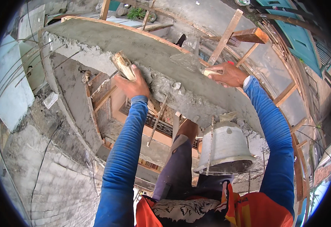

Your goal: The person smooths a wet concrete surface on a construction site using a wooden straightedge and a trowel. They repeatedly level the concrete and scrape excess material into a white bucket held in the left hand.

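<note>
My left hand (pixel 133 83) grips a rough, splintered piece of wood (pixel 120 60) beside the jagged inner edge of a concrete band (pixel 93 38) topped with smooth grey mortar. My right hand (pixel 229 74) holds the pale handle of a trowel (pixel 185 60), whose mortar-coated blade lies flat against the mortar surface toward the outer side. Lumps of mortar (pixel 176 86) sit along the broken edge between my hands. Below them, near my legs, a grey bucket (pixel 228 143) is tilted beside a vertical rebar rod (pixel 211 140).
Wooden formwork posts (pixel 226 36) and boards line the outer edge, with a drop to pavement (pixel 207 19) beyond. Under me are gaps with a patterned railing far below. Rebar rods and wires (pixel 16 68) stick out at left, above a block wall (pixel 36 159). Teal panels (pixel 298 45) stand at far right.
</note>
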Motion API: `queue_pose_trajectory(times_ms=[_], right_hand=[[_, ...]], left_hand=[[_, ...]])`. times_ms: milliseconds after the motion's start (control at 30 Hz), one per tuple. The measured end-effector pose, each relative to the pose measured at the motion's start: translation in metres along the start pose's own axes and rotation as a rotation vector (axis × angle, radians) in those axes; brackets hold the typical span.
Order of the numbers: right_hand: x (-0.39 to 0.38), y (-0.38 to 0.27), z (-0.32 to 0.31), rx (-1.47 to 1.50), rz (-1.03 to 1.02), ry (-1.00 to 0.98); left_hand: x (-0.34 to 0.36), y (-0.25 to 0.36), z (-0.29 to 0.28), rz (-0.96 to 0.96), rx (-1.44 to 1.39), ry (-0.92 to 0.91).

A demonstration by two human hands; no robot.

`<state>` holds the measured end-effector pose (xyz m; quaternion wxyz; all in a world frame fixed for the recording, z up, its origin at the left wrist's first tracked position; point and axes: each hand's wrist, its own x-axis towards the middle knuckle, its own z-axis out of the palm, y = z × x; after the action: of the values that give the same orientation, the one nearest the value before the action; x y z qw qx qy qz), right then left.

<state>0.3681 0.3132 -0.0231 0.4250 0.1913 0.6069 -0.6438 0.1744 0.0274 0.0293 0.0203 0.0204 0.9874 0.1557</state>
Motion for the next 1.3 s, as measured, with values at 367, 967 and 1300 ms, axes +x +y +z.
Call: queue_pose_trajectory(times_ms=[367, 967, 1300], right_hand=[[-0.023, -0.02, 0.031, 0.118, -0.237, 0.933], [0.041, 0.015, 0.074, -0.249, -0.213, 0.4], [-0.025, -0.035, 0.019, 0.503, -0.166, 0.136]], left_hand=[[0.001, -0.001, -0.002, -0.024, 0.037, -0.031], [0.001, 0.001, -0.005, -0.037, 0.004, -0.071], [0.002, 0.0, -0.002, -0.009, 0.056, -0.054]])
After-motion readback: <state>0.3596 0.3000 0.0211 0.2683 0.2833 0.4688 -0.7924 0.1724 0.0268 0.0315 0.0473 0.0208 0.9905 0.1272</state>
